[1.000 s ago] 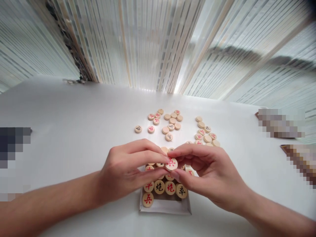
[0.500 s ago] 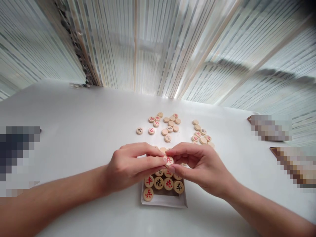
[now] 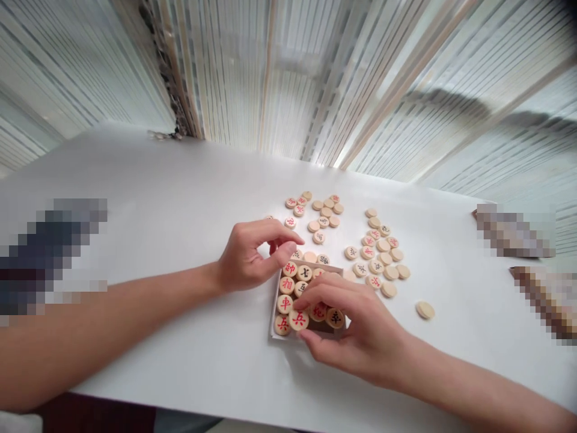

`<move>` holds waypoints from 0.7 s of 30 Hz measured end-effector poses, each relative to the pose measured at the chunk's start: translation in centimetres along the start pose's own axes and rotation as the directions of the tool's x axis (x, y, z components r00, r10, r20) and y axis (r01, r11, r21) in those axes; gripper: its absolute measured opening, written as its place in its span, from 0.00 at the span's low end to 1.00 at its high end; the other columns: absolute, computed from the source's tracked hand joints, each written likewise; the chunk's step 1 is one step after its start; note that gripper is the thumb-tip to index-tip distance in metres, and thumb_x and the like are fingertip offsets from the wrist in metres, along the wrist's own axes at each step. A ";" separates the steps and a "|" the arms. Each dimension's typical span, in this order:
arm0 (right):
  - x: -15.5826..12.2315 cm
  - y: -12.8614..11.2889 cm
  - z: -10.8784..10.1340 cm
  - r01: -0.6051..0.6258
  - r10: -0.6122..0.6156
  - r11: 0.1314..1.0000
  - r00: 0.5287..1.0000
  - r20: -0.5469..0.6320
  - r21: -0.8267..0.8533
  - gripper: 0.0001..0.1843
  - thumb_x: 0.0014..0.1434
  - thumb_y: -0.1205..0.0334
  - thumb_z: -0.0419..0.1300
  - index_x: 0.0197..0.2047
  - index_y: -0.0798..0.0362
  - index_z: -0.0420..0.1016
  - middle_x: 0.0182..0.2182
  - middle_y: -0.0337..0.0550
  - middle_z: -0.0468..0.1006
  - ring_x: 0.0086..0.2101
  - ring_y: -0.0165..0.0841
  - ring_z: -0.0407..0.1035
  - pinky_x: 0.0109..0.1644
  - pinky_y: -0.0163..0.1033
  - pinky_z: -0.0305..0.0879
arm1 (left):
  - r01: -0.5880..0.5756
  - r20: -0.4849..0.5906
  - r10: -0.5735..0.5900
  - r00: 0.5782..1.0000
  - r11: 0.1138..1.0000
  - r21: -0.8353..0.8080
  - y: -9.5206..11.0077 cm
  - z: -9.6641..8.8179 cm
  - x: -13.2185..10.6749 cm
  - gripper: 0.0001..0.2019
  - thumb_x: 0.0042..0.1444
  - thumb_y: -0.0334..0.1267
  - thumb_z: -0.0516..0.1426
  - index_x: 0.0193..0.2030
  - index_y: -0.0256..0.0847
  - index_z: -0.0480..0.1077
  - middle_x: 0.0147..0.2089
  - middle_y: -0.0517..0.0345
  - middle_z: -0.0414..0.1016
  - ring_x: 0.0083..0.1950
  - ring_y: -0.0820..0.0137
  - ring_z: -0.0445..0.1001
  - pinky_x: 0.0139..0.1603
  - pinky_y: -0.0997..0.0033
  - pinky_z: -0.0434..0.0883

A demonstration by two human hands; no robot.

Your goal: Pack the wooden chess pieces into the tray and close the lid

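My right hand [image 3: 349,328] holds a round wooden Chinese chess piece [image 3: 299,319] with a red character, pinched between thumb and fingers over the front row of a shallow white box [image 3: 273,316]. Rows of similar pieces lie face up inside, such as a red-marked piece [image 3: 282,325] at the front left corner and a black-marked piece [image 3: 335,318] at the front right. My fingers hide part of the box's right side. Over the box's back left corner hovers my left hand [image 3: 256,252], holding nothing, its index finger stretched out and a small gap to the thumb.
Loose chess pieces [image 3: 319,237] are scattered behind the box, and another group [image 3: 375,265] spreads to its right. One piece [image 3: 425,310] lies apart, further right. Blurred-out objects [image 3: 514,231] stand at the right of the white table [image 3: 180,343]. Striped curtains [image 3: 288,78] hang behind.
Both hands were together on the red-marked piece. My left hand has let go and moved back to the left; my right hand has lowered the piece to the box's front row. The view has shifted.
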State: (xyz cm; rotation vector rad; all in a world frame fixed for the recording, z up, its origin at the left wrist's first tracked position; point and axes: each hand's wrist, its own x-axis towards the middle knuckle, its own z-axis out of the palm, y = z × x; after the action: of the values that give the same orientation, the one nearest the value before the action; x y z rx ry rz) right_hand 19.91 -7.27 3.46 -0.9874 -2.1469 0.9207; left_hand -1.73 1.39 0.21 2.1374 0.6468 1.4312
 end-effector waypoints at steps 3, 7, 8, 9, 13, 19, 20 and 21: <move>-0.1 -0.1 0.8 0.065 -0.065 0.997 0.998 0.002 -0.045 0.11 0.57 0.72 0.67 0.44 0.52 0.79 0.35 0.41 0.80 0.35 0.32 0.72 0.37 0.35 0.68 | -0.065 0.027 0.065 0.998 0.998 0.000 0.0 0.3 -0.2 0.07 0.62 0.27 0.60 0.38 0.37 0.81 0.31 0.55 0.84 0.29 0.72 0.78 0.32 0.72 0.74; -0.1 -0.2 1.2 0.125 -0.124 0.986 0.992 0.018 -0.108 0.10 0.59 0.72 0.66 0.43 0.51 0.77 0.36 0.41 0.80 0.37 0.34 0.71 0.42 0.38 0.69 | -0.094 0.030 0.094 0.995 0.996 0.010 0.2 0.4 -0.3 0.07 0.61 0.26 0.60 0.38 0.36 0.80 0.31 0.55 0.84 0.29 0.71 0.78 0.32 0.72 0.74; -0.1 -0.2 1.2 0.129 -0.126 0.984 0.992 0.028 -0.120 0.10 0.59 0.71 0.66 0.44 0.52 0.77 0.36 0.41 0.80 0.37 0.35 0.70 0.42 0.38 0.69 | -0.092 0.030 0.092 0.995 0.996 0.011 0.2 0.4 -0.3 0.07 0.61 0.26 0.60 0.38 0.36 0.80 0.31 0.55 0.84 0.29 0.72 0.77 0.32 0.72 0.74; 0.0 -0.2 1.3 0.131 -0.127 0.983 0.991 0.040 -0.128 0.09 0.60 0.71 0.66 0.44 0.52 0.76 0.36 0.42 0.80 0.37 0.35 0.70 0.42 0.39 0.69 | -0.092 0.032 0.092 0.995 0.996 0.008 0.2 0.4 -0.2 0.07 0.61 0.26 0.60 0.38 0.36 0.80 0.31 0.55 0.84 0.28 0.72 0.77 0.31 0.72 0.74; 0.0 -0.2 1.4 0.137 -0.127 0.980 0.989 0.074 -0.147 0.07 0.63 0.70 0.64 0.45 0.53 0.77 0.37 0.44 0.80 0.38 0.37 0.70 0.43 0.42 0.69 | -0.114 0.031 0.115 0.993 0.993 -0.010 0.1 0.5 -0.1 0.07 0.62 0.27 0.59 0.38 0.37 0.80 0.31 0.56 0.84 0.27 0.74 0.74 0.30 0.73 0.73; -0.2 -0.2 1.6 0.159 -0.148 0.976 0.986 0.083 -0.151 0.07 0.67 0.70 0.63 0.48 0.53 0.78 0.38 0.44 0.81 0.38 0.37 0.70 0.43 0.42 0.70 | -0.113 0.038 0.112 0.993 0.994 0.006 0.2 0.5 -0.2 0.08 0.62 0.27 0.59 0.38 0.38 0.80 0.31 0.57 0.84 0.27 0.74 0.75 0.30 0.73 0.73; -0.2 -0.1 1.6 0.160 -0.150 0.977 0.986 0.079 -0.143 0.07 0.67 0.70 0.64 0.48 0.53 0.79 0.38 0.44 0.82 0.38 0.37 0.71 0.43 0.42 0.70 | -0.112 0.041 0.112 0.993 0.994 0.006 0.2 0.5 -0.2 0.08 0.62 0.27 0.59 0.37 0.38 0.80 0.31 0.56 0.84 0.28 0.73 0.76 0.31 0.73 0.74; -0.3 -0.1 1.6 0.161 -0.152 0.978 0.985 0.076 -0.134 0.07 0.67 0.70 0.64 0.48 0.53 0.79 0.38 0.45 0.82 0.38 0.37 0.71 0.42 0.42 0.70 | -0.113 0.043 0.113 0.993 0.994 0.006 0.2 0.5 -0.2 0.07 0.62 0.27 0.59 0.37 0.38 0.80 0.31 0.56 0.84 0.28 0.73 0.76 0.31 0.73 0.74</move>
State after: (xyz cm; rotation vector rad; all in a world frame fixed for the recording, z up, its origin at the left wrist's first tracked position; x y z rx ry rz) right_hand 18.83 -8.10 2.57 -0.8490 -2.3332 0.7448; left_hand -1.31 1.06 0.02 2.2361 0.5241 1.4387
